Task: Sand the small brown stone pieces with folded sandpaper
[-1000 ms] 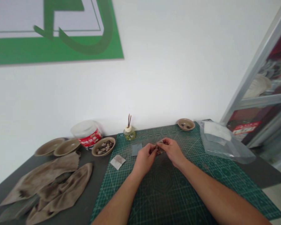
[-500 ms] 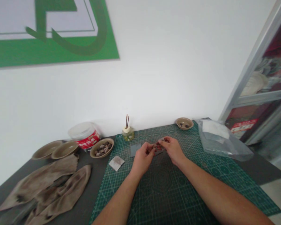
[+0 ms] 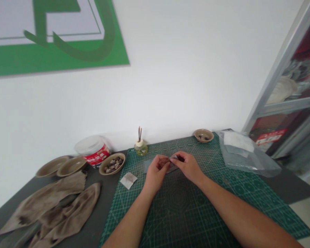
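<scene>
My left hand [image 3: 156, 171] and my right hand [image 3: 187, 165] meet over the far middle of a green cutting mat [image 3: 196, 213]. Both pinch a small thing between thumb and fingers; it looks like a little reddish-brown stone against a grey strip, too small to name surely. A grey square sheet [image 3: 147, 165] lies on the mat just left of my left hand. A tan bowl of small stones [image 3: 112, 163] stands at the mat's far left corner.
A reed diffuser bottle [image 3: 140, 147], a small tan bowl [image 3: 203, 135] and a clear plastic bag [image 3: 244, 155] sit at the back. A white tub with red label [image 3: 93, 150], two empty tan dishes [image 3: 60, 165], brown cloths [image 3: 51, 203] and a small white sachet [image 3: 128, 179] lie left.
My hands have stayed together over the mat, fingers shifting slightly on the small thing. The camera has turned a little, so everything sits slightly further left.
</scene>
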Tool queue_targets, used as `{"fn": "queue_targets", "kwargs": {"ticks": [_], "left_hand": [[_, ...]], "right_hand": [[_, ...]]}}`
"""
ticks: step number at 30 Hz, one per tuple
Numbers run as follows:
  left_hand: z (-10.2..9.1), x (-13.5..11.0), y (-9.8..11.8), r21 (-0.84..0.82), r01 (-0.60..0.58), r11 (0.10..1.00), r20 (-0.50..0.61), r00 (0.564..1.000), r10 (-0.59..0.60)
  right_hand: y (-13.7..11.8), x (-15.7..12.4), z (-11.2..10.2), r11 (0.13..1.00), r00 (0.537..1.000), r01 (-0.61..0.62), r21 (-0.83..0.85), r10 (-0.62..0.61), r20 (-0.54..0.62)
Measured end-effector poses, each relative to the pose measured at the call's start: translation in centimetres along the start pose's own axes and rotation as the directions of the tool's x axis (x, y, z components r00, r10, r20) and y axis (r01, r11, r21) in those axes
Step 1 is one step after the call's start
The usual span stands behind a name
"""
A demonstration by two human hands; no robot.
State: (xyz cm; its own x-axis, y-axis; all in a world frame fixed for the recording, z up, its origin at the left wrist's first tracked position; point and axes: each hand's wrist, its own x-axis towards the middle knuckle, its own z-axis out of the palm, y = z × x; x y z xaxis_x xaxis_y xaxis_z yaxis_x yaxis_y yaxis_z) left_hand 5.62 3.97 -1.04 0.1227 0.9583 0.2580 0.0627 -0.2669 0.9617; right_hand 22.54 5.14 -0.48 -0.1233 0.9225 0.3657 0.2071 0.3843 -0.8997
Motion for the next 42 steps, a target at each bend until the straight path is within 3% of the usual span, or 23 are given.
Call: {"fn": "queue_targets", "kwargs": {"ticks": [7,14,24,32,38,42], "left_hand": [[0.2,0.1,0.3,-0.109,0.067,0.992,0.086,0.995,-0.058],[0.1,-0.1,0.0,0.004,0.017,1.0,0.158,0.987,-0.018],[0.4,-0.5,-0.6,0.169,-0.024,0.985,0.111,0.994,0.005],[0.8,-1.1,0.4,0.34,-0.047,0.939,0.082,0.996,0.02],[1.0,-1.2,0.9,0.392,-0.058,0.918,0.081,0.996,0.028],[1.0,-1.1,0.6,0.398,-0.031,0.917,0.007,0.999,0.031]], "right_hand": [[0.1,0.2,-0.2,0.996,0.998,-0.041,0.085,0.038,0.043],[-0.3,0.1,-0.1,0.954,0.988,-0.127,0.273,0.097,0.12],[-0.3,-0.3,0.2,0.833,0.934,-0.336,0.44,0.233,0.272],[0.1,-0.7,1.3,0.839,0.947,-0.318,0.441,0.3,0.112],[0.1,-0.8,1.6,0.87,0.958,-0.282,0.404,0.28,0.065],[0.0,-0.9,1.6,0.875,0.959,-0.282,0.394,0.268,0.092]]}}
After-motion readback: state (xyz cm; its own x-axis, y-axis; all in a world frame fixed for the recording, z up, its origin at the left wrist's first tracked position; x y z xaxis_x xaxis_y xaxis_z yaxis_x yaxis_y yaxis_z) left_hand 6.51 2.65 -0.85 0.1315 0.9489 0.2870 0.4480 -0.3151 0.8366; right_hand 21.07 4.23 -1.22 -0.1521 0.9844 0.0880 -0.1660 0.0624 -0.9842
